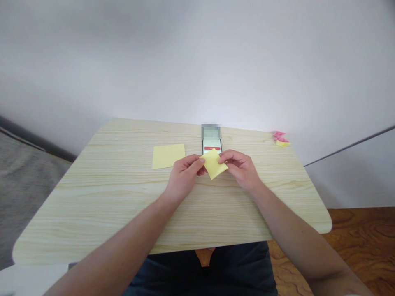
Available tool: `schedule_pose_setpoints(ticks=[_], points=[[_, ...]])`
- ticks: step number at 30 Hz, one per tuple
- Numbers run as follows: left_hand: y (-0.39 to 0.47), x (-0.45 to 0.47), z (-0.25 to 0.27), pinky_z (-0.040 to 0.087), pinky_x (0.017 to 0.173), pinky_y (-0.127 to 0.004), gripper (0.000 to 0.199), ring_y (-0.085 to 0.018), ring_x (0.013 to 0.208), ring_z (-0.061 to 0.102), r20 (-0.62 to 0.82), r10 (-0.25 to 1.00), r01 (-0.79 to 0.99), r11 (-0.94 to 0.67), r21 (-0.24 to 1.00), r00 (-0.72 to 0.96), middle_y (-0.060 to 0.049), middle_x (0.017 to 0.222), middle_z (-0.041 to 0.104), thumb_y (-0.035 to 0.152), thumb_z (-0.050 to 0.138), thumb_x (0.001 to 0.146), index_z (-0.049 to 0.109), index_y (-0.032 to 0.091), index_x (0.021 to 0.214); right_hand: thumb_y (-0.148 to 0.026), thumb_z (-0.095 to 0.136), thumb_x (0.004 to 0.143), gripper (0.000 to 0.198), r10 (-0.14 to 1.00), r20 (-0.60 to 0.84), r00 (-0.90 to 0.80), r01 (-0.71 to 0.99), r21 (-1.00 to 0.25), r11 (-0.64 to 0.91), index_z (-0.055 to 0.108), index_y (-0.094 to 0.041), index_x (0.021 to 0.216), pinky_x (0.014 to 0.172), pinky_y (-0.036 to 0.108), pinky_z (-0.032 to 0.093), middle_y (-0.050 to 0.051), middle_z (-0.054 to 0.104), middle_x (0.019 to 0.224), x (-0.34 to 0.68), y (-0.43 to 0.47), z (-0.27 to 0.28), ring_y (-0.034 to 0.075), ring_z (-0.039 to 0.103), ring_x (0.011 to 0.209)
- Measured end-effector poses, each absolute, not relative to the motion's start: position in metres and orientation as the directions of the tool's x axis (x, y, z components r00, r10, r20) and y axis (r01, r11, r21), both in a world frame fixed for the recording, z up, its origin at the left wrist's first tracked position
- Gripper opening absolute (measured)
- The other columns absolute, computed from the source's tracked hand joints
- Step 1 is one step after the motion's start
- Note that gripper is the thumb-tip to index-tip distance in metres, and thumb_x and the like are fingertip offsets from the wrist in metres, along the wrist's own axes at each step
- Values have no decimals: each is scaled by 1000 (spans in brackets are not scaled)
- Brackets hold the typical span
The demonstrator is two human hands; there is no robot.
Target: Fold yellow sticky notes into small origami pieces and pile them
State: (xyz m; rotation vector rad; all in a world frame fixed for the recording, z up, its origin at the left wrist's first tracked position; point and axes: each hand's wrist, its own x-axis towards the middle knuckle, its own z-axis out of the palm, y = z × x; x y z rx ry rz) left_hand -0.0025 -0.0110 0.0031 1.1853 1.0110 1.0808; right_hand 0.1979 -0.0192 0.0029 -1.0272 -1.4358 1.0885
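Note:
Between my two hands is a small folded piece of yellow paper [213, 165], held up over the table in a diamond shape. My left hand [186, 172] pinches its left corner, thumb on top. At its right corner, my right hand [240, 166] grips the paper between thumb and fingers. Flat on the table to the left lies a larger sheet of yellow paper [168, 156], close to my left hand. Just behind the folded paper is a phone [212, 142] with a lit screen, its lower end partly covered by the paper and my fingers.
The pale wood-grain table [123, 213] has rounded corners and meets a white wall [197, 61] at the back. Several small pink and yellow folded papers [280, 139] sit at the far right edge. A wooden floor [364, 246] shows at the lower right.

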Motion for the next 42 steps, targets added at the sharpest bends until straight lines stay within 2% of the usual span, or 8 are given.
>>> schedule_pose_setpoints(ticks=[5, 10, 13, 18, 26, 33, 38, 42], points=[[-12, -2, 6, 43, 66, -27, 24, -14, 66, 55, -8, 989, -63, 18, 998, 147, -2, 67, 64, 36, 68, 88, 73, 17, 76, -35, 66, 87, 16, 983, 151, -106, 34, -987, 155, 77, -23, 85, 76, 33, 51, 3, 74, 89, 201, -19, 0, 19, 65, 84], [-11, -3, 3, 46, 69, -29, 27, -15, 69, 58, -29, 981, -88, 47, 995, 192, -3, 70, 65, 40, 69, 88, 73, 17, 75, -37, 84, 75, 22, 993, 110, -51, 7, -994, 110, 74, -23, 89, 67, 30, 51, 1, 72, 81, 197, -19, -2, 15, 62, 72], [-11, -3, 3, 45, 69, -28, 25, -15, 69, 57, -34, 968, -129, 67, 989, 247, -3, 70, 65, 38, 72, 84, 72, 16, 72, -38, 86, 74, 25, 993, 118, -19, -16, -993, 118, 74, -23, 89, 68, 30, 52, 1, 73, 81, 196, -18, -2, 14, 63, 72], [-15, -2, 6, 45, 71, -28, 15, -15, 73, 59, -1, 950, -231, 77, 970, 313, -4, 78, 70, 28, 76, 79, 78, 16, 89, -36, 88, 72, 27, 997, 82, -11, -111, -991, 80, 74, -23, 90, 74, 30, 55, 0, 75, 87, 197, -14, -5, 14, 66, 76], [-15, -1, 6, 48, 72, -28, 22, -14, 71, 60, -15, 963, -191, 68, 979, 268, -3, 80, 71, 37, 80, 78, 78, 17, 88, -39, 88, 72, 28, 996, 81, -24, -67, -995, 80, 74, -23, 90, 70, 28, 53, 0, 73, 83, 197, -15, -5, 13, 64, 72], [-15, -1, 5, 48, 70, -27, 29, -15, 74, 63, -26, 957, -117, 62, 991, 288, -4, 84, 75, 44, 81, 80, 78, 17, 92, -39, 87, 74, 24, 991, 65, -116, -105, -993, 53, 75, -24, 89, 71, 29, 54, 0, 74, 83, 195, -18, -2, 14, 65, 73], [-17, -1, 6, 52, 76, -30, 36, -20, 84, 67, -45, 963, -88, 71, 994, 265, -7, 101, 78, 47, 81, 80, 80, 18, 99, -46, 78, 84, 25, 975, 47, -218, -85, -996, 29, 76, -22, 87, 74, 30, 53, 1, 73, 83, 196, -20, 0, 15, 65, 76], [-17, -2, 4, 46, 64, -27, 35, -17, 73, 63, -30, 968, -50, 44, 998, 248, -5, 90, 76, 48, 82, 77, 80, 17, 94, -46, 81, 81, 27, 957, 58, -285, -85, -996, 35, 74, -21, 86, 70, 29, 51, 1, 72, 81, 195, -23, 1, 15, 63, 74]])
